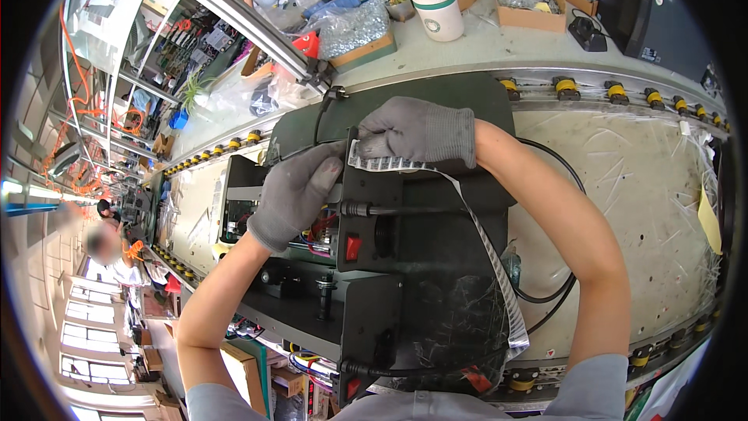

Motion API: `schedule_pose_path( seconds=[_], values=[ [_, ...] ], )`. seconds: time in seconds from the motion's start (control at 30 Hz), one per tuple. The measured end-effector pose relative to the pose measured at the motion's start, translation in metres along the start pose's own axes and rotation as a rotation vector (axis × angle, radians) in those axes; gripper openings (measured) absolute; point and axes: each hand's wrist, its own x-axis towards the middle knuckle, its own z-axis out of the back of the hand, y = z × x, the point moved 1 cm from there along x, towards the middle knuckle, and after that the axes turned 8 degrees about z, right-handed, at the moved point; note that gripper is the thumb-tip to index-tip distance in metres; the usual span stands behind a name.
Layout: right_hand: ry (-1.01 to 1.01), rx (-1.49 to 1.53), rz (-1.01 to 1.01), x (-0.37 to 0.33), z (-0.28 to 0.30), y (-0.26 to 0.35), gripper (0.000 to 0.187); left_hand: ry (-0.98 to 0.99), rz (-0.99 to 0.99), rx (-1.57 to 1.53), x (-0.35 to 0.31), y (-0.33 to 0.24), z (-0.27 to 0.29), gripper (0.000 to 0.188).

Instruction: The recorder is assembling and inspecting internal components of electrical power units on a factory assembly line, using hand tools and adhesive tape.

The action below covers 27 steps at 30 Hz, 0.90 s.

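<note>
Both of my hands wear grey gloves and meet at the upper end of a black metal housing (371, 257). My left hand (292, 195) is closed at the edge of its upright panel, fingertips partly hidden behind that edge. Pinched against the panel's other side, my right hand (413, 131) holds a long strip of printed labels (487, 245). The strip hangs in a curve down over the dark surface toward me. Below my hands, the panel carries a red rocker switch (353, 246) and a black cable (421, 210). Wires show inside the housing on the left.
Yellow-and-black rollers (567, 87) line the conveyor's far side. Behind them stand a white cup with green lid (436, 8), a box of small parts (531, 4) and a bag of hardware (354, 29). A black cable (573, 179) loops at right. Another person (105, 242) is far left.
</note>
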Motion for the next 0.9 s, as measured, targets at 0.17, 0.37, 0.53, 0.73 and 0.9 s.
schedule_pose_path(
  seconds=[0.17, 0.37, 0.53, 0.73, 0.9],
  values=[
    [0.001, 0.008, 0.018, 0.000, -0.001, 0.001, 0.022, 0.027, 0.018, 0.002, -0.001, 0.000, 0.000, 0.031],
    [0.015, 0.033, -0.022, -0.002, -0.002, 0.004, 0.021, 0.025, 0.014, -0.053, -0.003, -0.001, -0.001, 0.030],
    [-0.015, 0.015, -0.004, -0.002, -0.006, -0.002, 0.022, 0.050, 0.044, -0.111, -0.003, -0.003, 0.000, 0.031],
    [-0.025, 0.041, 0.001, -0.002, -0.005, 0.002, 0.022, 0.050, 0.036, -0.116, -0.003, -0.003, -0.001, 0.032],
    [-0.035, 0.034, -0.007, -0.003, -0.003, 0.006, 0.024, 0.064, 0.044, -0.126, -0.003, -0.006, 0.000, 0.033]
  ],
)
